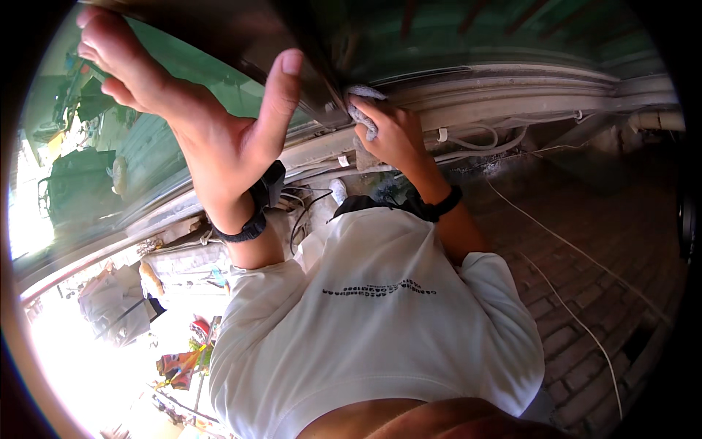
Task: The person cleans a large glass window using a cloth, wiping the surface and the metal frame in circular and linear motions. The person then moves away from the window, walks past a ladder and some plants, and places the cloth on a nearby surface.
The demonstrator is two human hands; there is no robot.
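My right hand (398, 135) is closed around a bunched grey cloth (363, 119). It presses the cloth into the lower corner where a dark upright window frame (311, 51) meets the pale window track (526, 82). At the upper left, my left hand (197, 117) is raised before the greenish window glass (146, 157), with its thumb stretched away from the fingers and nothing in it. Whether that hand touches the glass or frame I cannot tell. Both wrists wear black straps.
Pale cables (479, 139) run looped under the track, and a thin cord (574, 252) crosses the brick floor (504, 282) at right. To the left, in glare, are a white bag (117, 304) and several colourful scraps (179, 366). A pipe (658, 121) sits at the far right.
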